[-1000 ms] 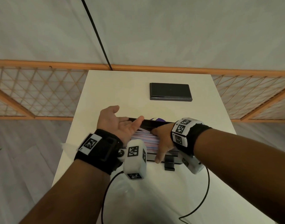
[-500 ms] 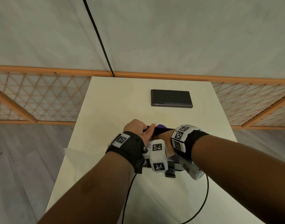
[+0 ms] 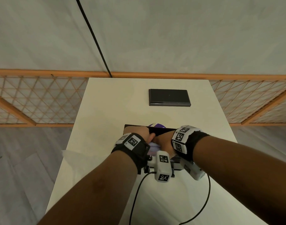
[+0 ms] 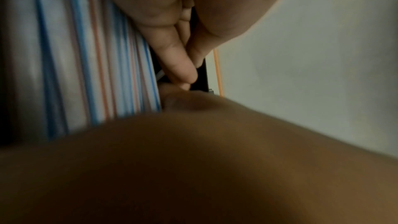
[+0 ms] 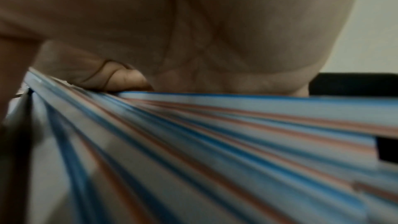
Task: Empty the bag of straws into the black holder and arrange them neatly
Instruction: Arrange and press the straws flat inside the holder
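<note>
The black holder [image 3: 161, 131] stands mid-table, filled with several blue- and red-striped straws [image 3: 152, 147] lying lengthwise. My left hand [image 3: 138, 133] reaches over the holder's left end. Its fingers [image 4: 178, 64] lie straight down against the straws [image 4: 86, 57], with the thumb beside them near the black wall. My right hand [image 3: 164, 142] rests palm-down on top of the straws [image 5: 215, 134], and one fingertip [image 5: 127, 81] touches the pile. The hands are close together and hide most of the holder. Neither hand grips a straw.
A flat black lid [image 3: 169, 97] lies further back on the white table [image 3: 114, 103]. A purple object [image 3: 157, 125] peeks out behind the holder. A crumpled clear bag [image 3: 69, 154] hangs at the table's left edge. Black cables [image 3: 207, 197] loop near the front.
My left hand was raised and open beside the holder. It has since come down over the left end, onto the straws. My right hand stays pressed on the pile.
</note>
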`<action>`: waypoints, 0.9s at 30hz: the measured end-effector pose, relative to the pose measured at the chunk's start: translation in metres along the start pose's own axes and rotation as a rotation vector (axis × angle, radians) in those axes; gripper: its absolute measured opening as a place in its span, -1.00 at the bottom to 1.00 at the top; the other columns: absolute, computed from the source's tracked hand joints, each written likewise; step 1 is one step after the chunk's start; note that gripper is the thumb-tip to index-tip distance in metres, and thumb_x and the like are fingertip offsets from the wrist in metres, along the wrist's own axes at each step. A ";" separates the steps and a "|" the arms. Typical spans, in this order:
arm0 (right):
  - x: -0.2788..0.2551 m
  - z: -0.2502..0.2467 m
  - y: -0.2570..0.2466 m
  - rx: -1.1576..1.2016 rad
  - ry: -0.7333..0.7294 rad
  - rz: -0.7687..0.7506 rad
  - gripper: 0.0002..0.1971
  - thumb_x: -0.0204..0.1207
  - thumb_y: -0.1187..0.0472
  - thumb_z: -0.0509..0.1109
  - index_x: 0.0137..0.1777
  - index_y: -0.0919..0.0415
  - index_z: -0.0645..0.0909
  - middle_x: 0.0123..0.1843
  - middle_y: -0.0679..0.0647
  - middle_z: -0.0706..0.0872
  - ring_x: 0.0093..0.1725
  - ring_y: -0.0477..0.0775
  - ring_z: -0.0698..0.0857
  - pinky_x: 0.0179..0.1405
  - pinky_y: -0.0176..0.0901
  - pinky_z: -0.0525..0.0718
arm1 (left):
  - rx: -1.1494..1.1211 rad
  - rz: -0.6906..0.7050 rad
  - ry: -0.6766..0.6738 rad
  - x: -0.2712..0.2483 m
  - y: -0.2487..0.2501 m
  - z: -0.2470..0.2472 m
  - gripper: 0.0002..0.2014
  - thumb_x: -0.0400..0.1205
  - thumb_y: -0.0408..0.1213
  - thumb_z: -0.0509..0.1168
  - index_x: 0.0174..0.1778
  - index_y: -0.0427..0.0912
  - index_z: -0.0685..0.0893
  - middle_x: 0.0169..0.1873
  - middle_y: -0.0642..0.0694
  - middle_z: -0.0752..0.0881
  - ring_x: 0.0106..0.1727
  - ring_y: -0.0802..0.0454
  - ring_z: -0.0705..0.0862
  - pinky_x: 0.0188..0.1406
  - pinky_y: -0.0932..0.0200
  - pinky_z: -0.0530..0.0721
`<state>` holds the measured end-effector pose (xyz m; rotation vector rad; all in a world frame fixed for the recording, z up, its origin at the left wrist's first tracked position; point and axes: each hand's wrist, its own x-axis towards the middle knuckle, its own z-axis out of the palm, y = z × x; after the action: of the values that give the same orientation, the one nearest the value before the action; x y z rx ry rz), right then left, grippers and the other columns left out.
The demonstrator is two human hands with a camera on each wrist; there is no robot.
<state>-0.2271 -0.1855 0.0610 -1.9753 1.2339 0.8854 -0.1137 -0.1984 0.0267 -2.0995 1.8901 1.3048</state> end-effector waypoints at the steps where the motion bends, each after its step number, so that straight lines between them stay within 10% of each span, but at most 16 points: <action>1: 0.001 0.000 0.001 -0.008 0.015 -0.001 -0.55 0.56 0.11 0.48 0.35 0.26 0.48 -0.05 0.01 0.48 0.02 -0.04 0.43 0.02 -0.42 0.24 | -0.043 -0.014 0.000 -0.003 0.000 -0.001 -0.51 0.83 0.06 0.05 0.31 -0.28 0.66 0.27 -0.23 0.76 0.29 -0.20 0.71 0.37 0.02 0.55; 4: 0.002 0.003 0.003 -0.003 0.031 -0.005 -0.65 0.46 -0.02 0.57 0.08 0.06 0.52 -0.16 -0.11 0.51 0.00 -0.02 0.50 0.21 -0.27 0.42 | -0.148 -0.053 0.074 -0.013 0.004 -0.006 -0.43 0.79 0.21 0.03 0.26 -0.20 0.70 0.18 -0.15 0.78 0.26 -0.16 0.73 0.22 0.07 0.56; 7: -0.001 0.003 0.003 0.098 0.076 -0.030 -0.28 0.19 -0.07 0.73 0.34 -0.03 0.53 0.13 -0.10 0.66 0.23 0.03 0.62 0.32 -0.17 0.47 | -0.336 -0.092 0.190 -0.024 0.003 -0.017 -0.52 0.68 0.22 0.21 0.13 -0.14 0.74 -0.06 -0.09 0.75 0.15 -0.10 0.76 0.10 0.16 0.58; 10: -0.003 0.006 0.004 0.130 0.169 0.019 -0.25 0.04 -0.09 0.77 0.18 -0.14 0.42 0.01 -0.18 0.60 0.09 -0.02 0.62 0.18 -0.17 0.54 | -0.588 -0.090 0.431 -0.026 -0.008 -0.028 -0.63 0.35 -0.10 0.30 0.04 -0.15 0.66 -0.10 -0.21 0.82 -0.11 -0.20 0.86 -0.01 -0.05 0.84; 16: 0.002 0.009 0.005 0.143 0.170 0.106 0.00 -0.26 -0.36 0.67 0.26 -0.11 0.47 0.08 -0.08 0.66 0.06 0.04 0.66 0.23 0.06 0.68 | -0.718 -0.076 0.624 -0.038 -0.040 -0.063 -0.83 0.67 -0.34 0.22 -0.08 -0.09 0.72 -0.26 -0.08 0.81 -0.53 0.00 0.82 -0.55 0.15 0.73; 27: -0.003 0.007 -0.002 0.127 0.067 0.128 -0.20 0.10 -0.32 0.64 0.31 -0.01 0.53 0.12 0.00 0.69 0.09 0.07 0.67 0.28 0.05 0.65 | -0.706 -0.110 0.561 -0.033 -0.065 -0.066 -0.78 0.60 -0.36 0.26 -0.29 -0.11 0.77 -0.32 -0.10 0.85 -0.44 -0.08 0.73 -0.41 0.11 0.61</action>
<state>-0.2275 -0.1780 0.0595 -1.8556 1.4322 0.7869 -0.0208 -0.1897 0.0571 -3.1443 1.5412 1.6619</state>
